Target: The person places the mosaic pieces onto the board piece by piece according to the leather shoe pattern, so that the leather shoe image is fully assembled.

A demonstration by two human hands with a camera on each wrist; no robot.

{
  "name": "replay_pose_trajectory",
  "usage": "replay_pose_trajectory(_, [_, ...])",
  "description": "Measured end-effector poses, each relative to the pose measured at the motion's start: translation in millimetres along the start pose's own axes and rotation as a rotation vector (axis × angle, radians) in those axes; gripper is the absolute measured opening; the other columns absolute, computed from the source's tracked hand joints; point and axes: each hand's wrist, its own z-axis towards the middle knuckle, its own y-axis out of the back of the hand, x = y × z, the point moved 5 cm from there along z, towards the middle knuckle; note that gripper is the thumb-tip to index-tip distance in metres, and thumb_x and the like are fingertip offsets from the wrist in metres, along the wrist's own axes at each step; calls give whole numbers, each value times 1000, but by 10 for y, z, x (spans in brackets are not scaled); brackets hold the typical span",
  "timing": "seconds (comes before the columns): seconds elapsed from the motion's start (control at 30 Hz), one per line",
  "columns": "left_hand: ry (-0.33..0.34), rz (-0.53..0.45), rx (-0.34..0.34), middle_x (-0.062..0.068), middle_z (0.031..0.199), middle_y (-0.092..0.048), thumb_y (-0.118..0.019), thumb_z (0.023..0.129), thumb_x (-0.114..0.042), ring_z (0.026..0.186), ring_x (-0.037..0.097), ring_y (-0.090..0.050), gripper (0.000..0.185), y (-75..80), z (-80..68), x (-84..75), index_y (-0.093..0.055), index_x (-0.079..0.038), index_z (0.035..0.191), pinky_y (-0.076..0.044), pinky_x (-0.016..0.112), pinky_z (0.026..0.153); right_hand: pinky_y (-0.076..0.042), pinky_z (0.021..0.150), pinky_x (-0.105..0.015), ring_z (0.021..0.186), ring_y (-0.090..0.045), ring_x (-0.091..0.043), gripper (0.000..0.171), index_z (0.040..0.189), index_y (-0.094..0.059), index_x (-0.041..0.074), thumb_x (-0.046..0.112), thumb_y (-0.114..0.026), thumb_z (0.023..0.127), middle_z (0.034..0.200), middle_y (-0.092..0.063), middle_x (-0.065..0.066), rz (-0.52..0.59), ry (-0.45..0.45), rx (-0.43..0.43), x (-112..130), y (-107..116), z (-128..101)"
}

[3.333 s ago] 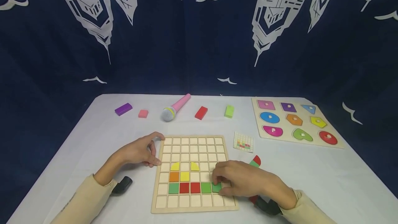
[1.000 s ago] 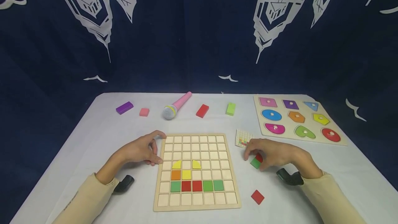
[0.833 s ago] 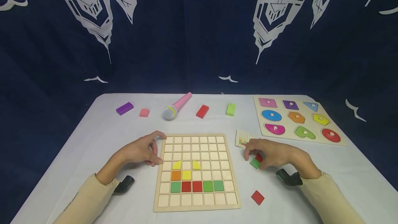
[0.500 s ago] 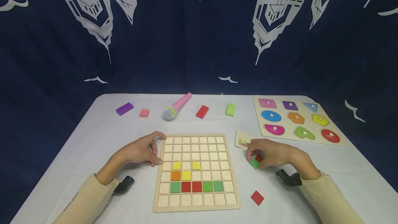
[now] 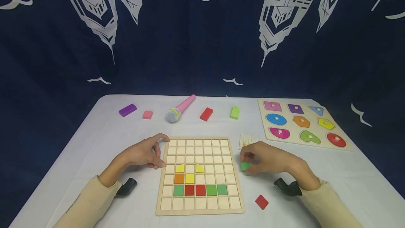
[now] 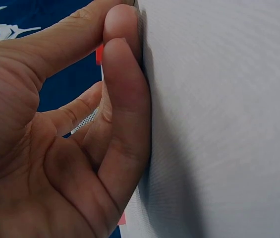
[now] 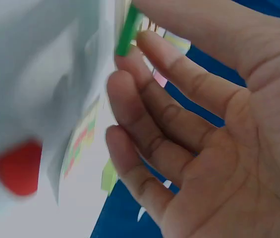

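Observation:
My left hand (image 5: 142,152) touches the left edge of the wooden grid board (image 5: 200,211), index finger at the top corner and thumb lower down; its other fingers are loosely curled in the left wrist view. Just right of the board, my right hand (image 5: 270,157) pinches a green square tile (image 5: 245,166) between thumb and fingers. The right wrist view shows that green tile (image 7: 127,30) edge-on. Yellow quarter-circle tiles (image 5: 199,168) and orange, yellow, green and red squares lie on the board. A red rounded tile (image 7: 20,167) rests on the table, hidden in the head view.
A small pattern card (image 5: 248,140) lies partly behind the right hand. A red square tile (image 5: 261,202) is at the lower right. Farther back are a knobbed shape puzzle (image 5: 264,133), a pink toy microphone (image 5: 181,107), and purple (image 5: 128,110), pink (image 5: 147,114), red (image 5: 206,114) and green (image 5: 235,113) blocks.
The right hand has let go of a green tile on the board, moved right, taken another green tile from beside the red one, and shifted left with it. The left hand stays at the board.

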Motion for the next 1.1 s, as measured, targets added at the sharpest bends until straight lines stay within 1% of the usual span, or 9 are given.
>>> replay_pose_trajectory(0.1, [12, 1, -6, 12, 85, -56, -88, 73, -6, 62, 19, -65, 80, 4, 13, 1, -45, -12, 139, -53, 31, 60, -47, 78, -24, 84, -55, -10, 21, 94, -65, 22, 22, -83, 83, 84, -60, 10, -12, 62, -7, 144, -70, 60])
replay_pose_trajectory(0.2, [18, 7, -8, 12, 85, -56, -89, 72, -7, 62, 19, -65, 80, 8, 20, -1, -45, -13, 139, -53, 31, 60, -48, 80, -24, 84, -57, -8, 20, 91, -65, 23, 23, -83, 83, 84, -61, 12, -24, 103, -2, 277, -155, 134])
replay_pose_trajectory(0.43, [-1, 4, -4, 11, 83, -56, -88, 73, -6, 62, 18, -64, 80, 2, 9, -24, -44, -10, 140, -53, 31, 60, -48, 75, -19, 79, -56, -7, 17, 89, -64, 21, 23, -80, 86, 82, -59, 12, -50, 193, 29, 573, -289, 351])
replay_pose_trajectory(0.57, [5, 3, -3, 11, 83, -57, -88, 73, -7, 62, 18, -65, 80, -4, 3, -20, -45, -10, 139, -54, 30, 59, -45, 74, -18, 78, -54, -6, 16, 90, -64, 20, 24, -79, 87, 81, -58, 11, -78, 235, 55, 712, -366, 462])
replay_pose_trajectory(0.7, [11, 9, -12, 11, 84, -57, -89, 72, -7, 62, 19, -64, 80, -7, 1, 0, -45, -11, 139, -53, 31, 60, -43, 70, -17, 76, -51, -4, 15, 91, -65, 19, 22, -79, 88, 81, -57, 9, -83, 268, 73, 827, -435, 558])
replay_pose_trajectory(0.87, [9, 17, -16, 11, 84, -57, -89, 72, -8, 62, 19, -64, 80, 1, 7, 8, -45, -12, 139, -53, 31, 60, -40, 66, -16, 73, -49, -2, 14, 92, -65, 19, 24, -78, 89, 81, -58, 8, -114, 282, 87, 912, -497, 644])
replay_pose_trajectory(0.97, [5, 11, -12, 11, 84, -56, -89, 72, -8, 62, 18, -64, 80, -3, 7, 12, -45, -12, 139, -53, 31, 60, -41, 66, -15, 72, -48, -2, 15, 92, -64, 20, 25, -78, 89, 82, -57, 9, -144, 272, 99, 930, -530, 683])
replay_pose_trajectory(1.1, [-5, 2, -4, 11, 84, -56, -88, 73, -7, 63, 18, -65, 79, -8, 6, 9, -44, -11, 139, -53, 31, 60, -42, 65, -15, 70, -46, -1, 15, 89, -64, 20, 24, -79, 88, 81, -56, 10, -143, 256, 102, 929, -557, 728])
